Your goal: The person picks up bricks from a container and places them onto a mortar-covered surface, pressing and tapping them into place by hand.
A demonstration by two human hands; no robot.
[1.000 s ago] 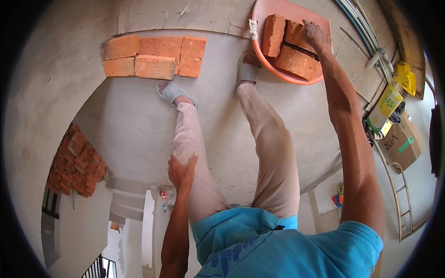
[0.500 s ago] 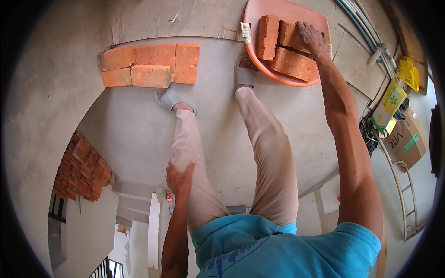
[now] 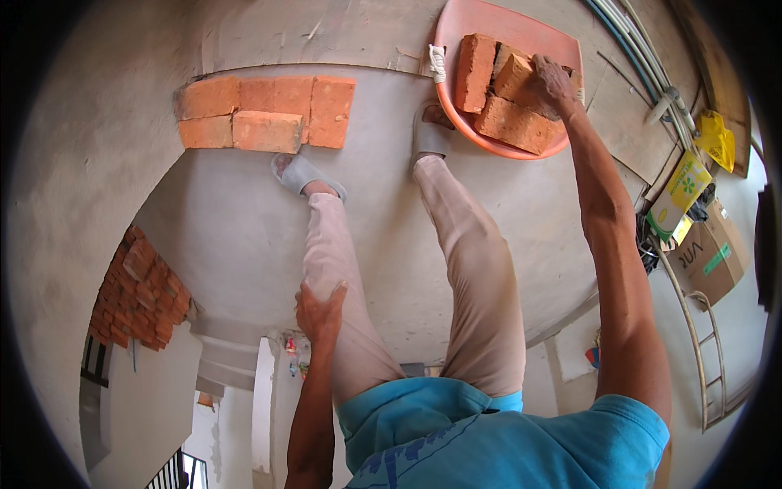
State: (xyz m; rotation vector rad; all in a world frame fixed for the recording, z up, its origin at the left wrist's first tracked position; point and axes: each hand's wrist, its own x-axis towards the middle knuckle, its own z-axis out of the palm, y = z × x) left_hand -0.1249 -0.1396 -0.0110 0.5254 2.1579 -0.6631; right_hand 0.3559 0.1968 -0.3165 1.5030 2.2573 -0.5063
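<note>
At the upper right, several red bricks [image 3: 474,69] lie in a pink plastic tub [image 3: 562,37] with white cord at its rim. My right hand [image 3: 555,85] grips a brick [image 3: 515,77] there, tilted above the others. My left hand [image 3: 319,310] rests on my left leg [image 3: 330,248], fingers curved around it. Several orange-red bricks [image 3: 326,110] are laid in a block on the floor [image 3: 391,244] at upper left, just in front of my sandaled left foot [image 3: 301,175]. My right foot [image 3: 430,134] is beside the tub.
A big pile of bricks [image 3: 142,289] sits at the left. Along the right are long pipes [image 3: 643,61], a yellow bag [image 3: 715,138], a cardboard box [image 3: 709,248] and a metal ladder [image 3: 709,359]. A wall with a curved edge [image 3: 98,163] fills the far left.
The brick under my right hand has been raised and tilted since half a second ago, and my fingers have curled onto it. My left hand has stayed on my leg.
</note>
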